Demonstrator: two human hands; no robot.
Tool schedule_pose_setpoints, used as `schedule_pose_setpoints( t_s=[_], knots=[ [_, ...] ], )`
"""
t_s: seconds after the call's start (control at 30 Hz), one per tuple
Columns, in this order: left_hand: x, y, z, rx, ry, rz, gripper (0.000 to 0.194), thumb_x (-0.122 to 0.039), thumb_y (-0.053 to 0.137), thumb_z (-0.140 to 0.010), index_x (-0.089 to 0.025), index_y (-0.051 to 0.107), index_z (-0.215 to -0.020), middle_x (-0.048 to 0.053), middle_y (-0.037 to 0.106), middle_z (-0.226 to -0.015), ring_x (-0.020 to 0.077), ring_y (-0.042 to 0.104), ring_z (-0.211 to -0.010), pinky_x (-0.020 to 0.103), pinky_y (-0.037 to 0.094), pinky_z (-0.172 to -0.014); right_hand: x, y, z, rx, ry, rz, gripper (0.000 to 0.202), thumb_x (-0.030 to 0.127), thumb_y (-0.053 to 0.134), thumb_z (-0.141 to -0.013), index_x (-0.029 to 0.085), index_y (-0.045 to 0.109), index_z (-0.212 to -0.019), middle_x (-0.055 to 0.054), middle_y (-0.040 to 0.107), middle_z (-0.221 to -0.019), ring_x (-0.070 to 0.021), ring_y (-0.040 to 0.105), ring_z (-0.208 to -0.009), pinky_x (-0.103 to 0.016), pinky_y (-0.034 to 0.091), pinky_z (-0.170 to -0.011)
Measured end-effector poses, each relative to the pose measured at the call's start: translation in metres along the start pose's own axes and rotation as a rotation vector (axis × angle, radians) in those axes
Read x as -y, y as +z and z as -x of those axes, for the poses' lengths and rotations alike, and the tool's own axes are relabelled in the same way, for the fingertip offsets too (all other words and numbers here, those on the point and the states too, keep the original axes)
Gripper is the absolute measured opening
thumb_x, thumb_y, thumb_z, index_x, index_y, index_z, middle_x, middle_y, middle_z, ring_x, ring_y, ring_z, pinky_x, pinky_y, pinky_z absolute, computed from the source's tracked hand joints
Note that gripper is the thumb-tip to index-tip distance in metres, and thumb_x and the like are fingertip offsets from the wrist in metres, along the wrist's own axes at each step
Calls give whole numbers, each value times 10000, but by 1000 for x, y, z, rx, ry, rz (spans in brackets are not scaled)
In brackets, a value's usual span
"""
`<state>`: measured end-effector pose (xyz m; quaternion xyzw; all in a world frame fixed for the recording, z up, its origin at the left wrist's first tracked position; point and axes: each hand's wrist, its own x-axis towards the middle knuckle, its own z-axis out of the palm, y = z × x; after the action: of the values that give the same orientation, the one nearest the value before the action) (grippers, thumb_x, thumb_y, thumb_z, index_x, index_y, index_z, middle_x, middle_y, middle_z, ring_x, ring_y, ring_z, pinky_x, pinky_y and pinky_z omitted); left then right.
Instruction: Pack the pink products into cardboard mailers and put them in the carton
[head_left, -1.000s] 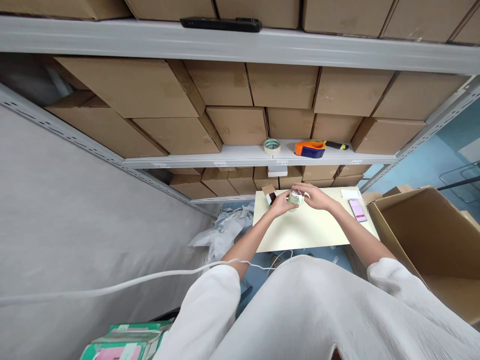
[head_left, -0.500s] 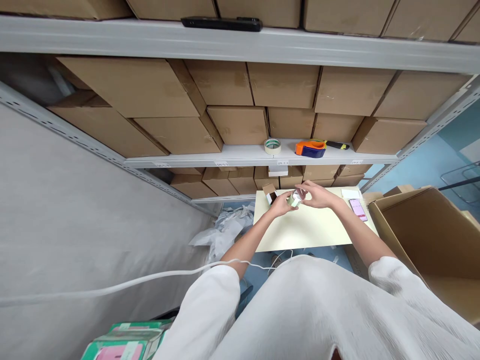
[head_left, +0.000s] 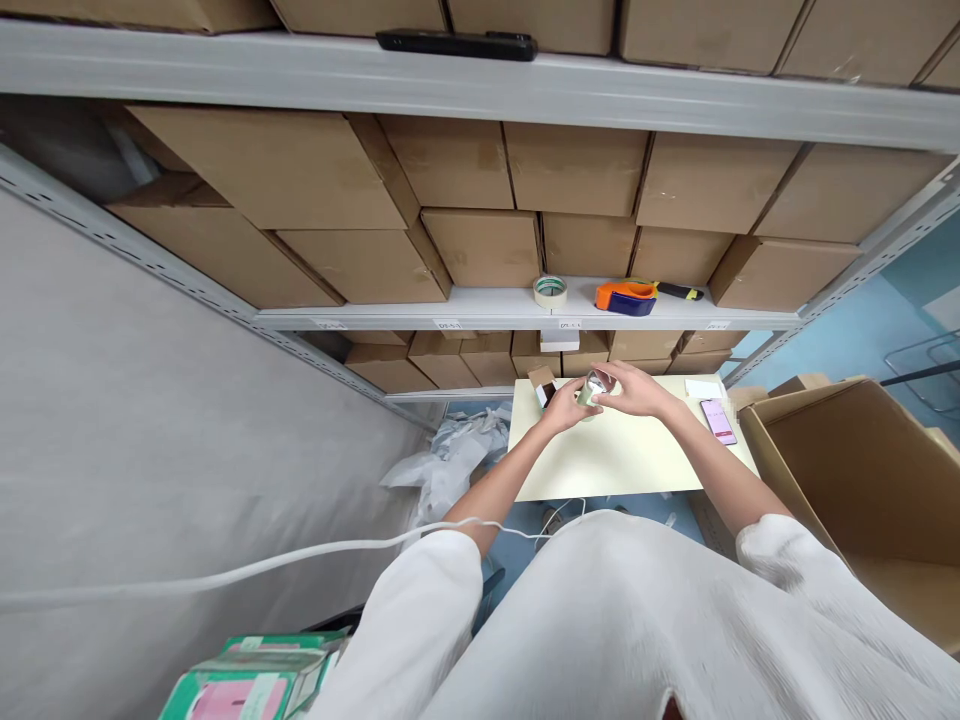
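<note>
Over the pale yellow table [head_left: 622,465], my left hand [head_left: 564,406] is wrapped round a small pale-green cylinder [head_left: 587,394]. Its round top looks shiny and faces up, but what is inside is too small to make out. My right hand [head_left: 634,389] grips the cylinder's upper rim from the right, thumb and fingers closed on it. Just behind my left hand stands a small open carton [head_left: 541,378] with a dark inside, partly hidden by the hand.
A phone [head_left: 718,421] and a white card [head_left: 703,388] lie on the table's right side. A large open cardboard box [head_left: 862,470] stands at the right. The shelf ahead holds a tape roll [head_left: 550,291] and an orange-and-blue tape dispenser [head_left: 625,297]. A white cable [head_left: 300,556] crosses at left.
Both hands keep hold of the cylinder. It has tilted slightly, so more of its shiny round top shows. The view has shifted a little.
</note>
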<state>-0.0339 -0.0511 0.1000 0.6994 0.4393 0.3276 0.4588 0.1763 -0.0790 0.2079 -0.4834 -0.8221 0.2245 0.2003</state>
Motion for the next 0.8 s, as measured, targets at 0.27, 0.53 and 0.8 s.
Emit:
schedule_pose_setpoints(
  t_s=[0.27,0.53,0.8],
  knots=[
    [11,-31,-1,-57,74,54,816,-261,891,-772,-253,602,-1535,105,646,-1535,295,638,-1365,398,531,-1129,20,-8,-27,-164,-26,119,293,339,711,-873,244,711,-1150,-40,735,-900,-238,656,-801,-336,487,-749],
    [81,-74,15,-242,-181,-162,365,-145,639,-910,-188,762,-1251,118,679,-1243,242,699,-1123,405,558,-1082,25,8,-55,-244,-36,166,426,356,715,-888,252,684,-1301,-58,740,-939,-286,679,-890,-383,537,-842],
    [96,-71,13,-104,-112,-318,388,-158,612,-930,-242,790,-1264,96,619,-1200,283,658,-1195,426,514,-1149,31,26,-77,-284,-42,169,452,363,718,-885,241,684,-1319,-71,744,-976,-302,678,-945,-407,549,-910]
  ],
)
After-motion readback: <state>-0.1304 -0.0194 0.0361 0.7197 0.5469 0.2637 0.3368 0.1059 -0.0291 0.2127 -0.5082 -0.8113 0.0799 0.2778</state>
